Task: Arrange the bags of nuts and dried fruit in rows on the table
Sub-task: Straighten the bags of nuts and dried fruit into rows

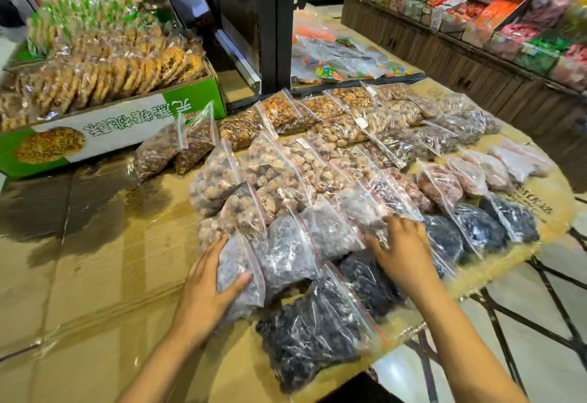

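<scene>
Clear zip bags of nuts and dried fruit lie in slanted rows on the cardboard-covered table [95, 275]. Walnut bags [219, 180] fill the middle, brown nut bags [286, 113] the far row, and dark dried fruit bags [317, 332] the near edge. My left hand [209, 288] grips the left side of a greyish raisin bag [241, 278] at the row's end, thumb on top. My right hand [403, 250] rests flat, fingers spread, on the bags further right in that row, over a dark bag [365, 278].
A green and white carton [104, 135] full of wrapped biscuits stands at the back left. A black post [273, 21] rises behind the rows. Shelves of coloured sweets [508, 15] run along the right. The table's edge [495, 275] curves at the right, with folding legs below.
</scene>
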Tool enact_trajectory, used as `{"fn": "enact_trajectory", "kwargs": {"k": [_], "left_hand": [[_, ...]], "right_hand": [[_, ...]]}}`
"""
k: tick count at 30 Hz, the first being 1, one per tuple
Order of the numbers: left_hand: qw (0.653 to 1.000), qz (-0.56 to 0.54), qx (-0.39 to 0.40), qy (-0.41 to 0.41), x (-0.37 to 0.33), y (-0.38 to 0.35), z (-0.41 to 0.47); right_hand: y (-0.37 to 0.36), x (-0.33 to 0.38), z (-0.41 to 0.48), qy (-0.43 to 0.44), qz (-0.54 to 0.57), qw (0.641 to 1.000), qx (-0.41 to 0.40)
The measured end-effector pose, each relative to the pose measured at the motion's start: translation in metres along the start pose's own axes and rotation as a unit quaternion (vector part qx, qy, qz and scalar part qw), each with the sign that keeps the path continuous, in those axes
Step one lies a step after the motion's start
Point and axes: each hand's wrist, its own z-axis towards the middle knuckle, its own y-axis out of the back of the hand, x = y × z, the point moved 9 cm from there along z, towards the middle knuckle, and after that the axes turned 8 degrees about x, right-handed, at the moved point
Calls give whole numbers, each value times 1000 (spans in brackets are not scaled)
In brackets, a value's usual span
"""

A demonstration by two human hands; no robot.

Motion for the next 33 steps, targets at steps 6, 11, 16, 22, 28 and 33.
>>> {"fn": "enact_trajectory", "kwargs": {"k": [6, 11, 16, 22, 28, 33], "left_hand": [[996, 91, -23, -2, -7, -11, 6], [993, 109, -38, 40, -9, -8, -7], [990, 93, -96, -54, -78, -51, -74], [970, 243, -14, -30, -95, -136, -70], [968, 245, -41, 31, -96, -130, -61], [961, 270, -62, 9, -104, -127, -64]], "right_hand": [[-14, -11, -14, 25, -10, 999, 17], [-13, -11, -9, 43, -14, 999, 14], [-13, -15, -14, 103, -14, 995, -1], [-6, -25, -8, 207, 7, 978, 33], [-4, -37, -11, 302, 45, 949, 76], [1, -42, -10, 369, 55, 921, 110]]}}
